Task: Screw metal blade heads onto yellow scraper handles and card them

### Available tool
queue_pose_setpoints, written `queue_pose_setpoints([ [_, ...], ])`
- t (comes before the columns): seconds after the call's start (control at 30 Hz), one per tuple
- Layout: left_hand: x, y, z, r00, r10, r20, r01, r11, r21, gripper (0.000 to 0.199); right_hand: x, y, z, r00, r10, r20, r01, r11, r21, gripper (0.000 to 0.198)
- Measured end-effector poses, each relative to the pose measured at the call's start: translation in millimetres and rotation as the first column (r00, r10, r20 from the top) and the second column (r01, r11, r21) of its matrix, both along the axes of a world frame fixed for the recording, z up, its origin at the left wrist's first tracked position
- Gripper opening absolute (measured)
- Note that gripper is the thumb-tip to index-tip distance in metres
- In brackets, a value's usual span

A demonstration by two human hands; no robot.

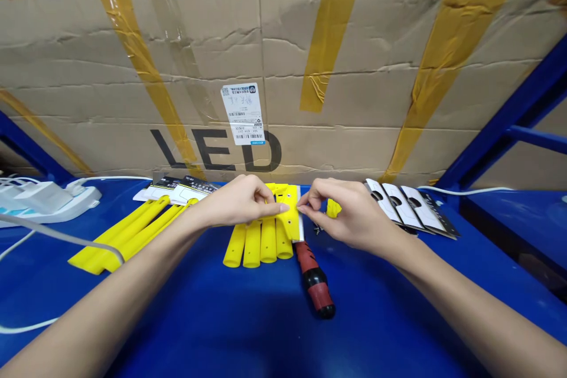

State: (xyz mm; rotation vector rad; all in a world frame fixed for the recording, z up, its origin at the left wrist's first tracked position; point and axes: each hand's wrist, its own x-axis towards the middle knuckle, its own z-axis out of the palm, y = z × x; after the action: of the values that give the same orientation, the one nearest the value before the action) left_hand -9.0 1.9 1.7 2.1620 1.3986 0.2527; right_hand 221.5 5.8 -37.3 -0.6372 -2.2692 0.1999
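Observation:
My left hand is closed on a yellow plastic scraper, its thumb lying across the wide head. A pale, straight strip like a blade runs down the head's right edge. At that edge my right hand makes a pinch with thumb and forefinger; whatever it holds is too small to make out. Below the head lies a screwdriver with a red and black handle, pointing toward me. Several yellow tubular handles lie side by side under my left hand. Small dark screws rest near my right hand.
More yellow scrapers with printed cards lie at left, and white cards at right. A white power strip and cables occupy the far left. A large taped carton stands behind the blue table, between blue frame bars.

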Motion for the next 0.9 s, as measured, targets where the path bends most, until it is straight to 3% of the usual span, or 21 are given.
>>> queue_pose_setpoints([
  [0.2,-5.2,0.1,1.5,0.998,0.003,0.060,-0.002,1.000,-0.024,0.047,-10.2,-7.5,-0.6,0.994,0.050,0.095,-0.072,0.968,0.242,0.023],
  [0.37,-9.6,3.6,0.6,0.997,0.033,0.075,-0.028,0.998,-0.063,0.048,-13.6,-15.2,6.5,0.957,-0.001,0.291,-0.150,0.856,0.495,0.028],
  [0.47,-10.8,4.2,1.6,0.994,0.060,0.094,-0.050,0.993,-0.105,0.044,-15.2,-19.6,10.1,0.941,-0.016,0.339,-0.173,0.838,0.518,0.028],
  [0.63,-12.2,4.2,3.6,0.983,0.119,0.140,-0.092,0.979,-0.184,0.043,-13.6,-18.3,9.8,0.950,-0.008,0.311,-0.141,0.880,0.454,0.020],
  [0.9,-9.7,4.5,0.1,0.980,0.082,0.182,-0.037,0.971,-0.238,0.043,-10.8,-11.9,7.4,0.944,-0.037,0.329,-0.160,0.820,0.550,0.026],
])
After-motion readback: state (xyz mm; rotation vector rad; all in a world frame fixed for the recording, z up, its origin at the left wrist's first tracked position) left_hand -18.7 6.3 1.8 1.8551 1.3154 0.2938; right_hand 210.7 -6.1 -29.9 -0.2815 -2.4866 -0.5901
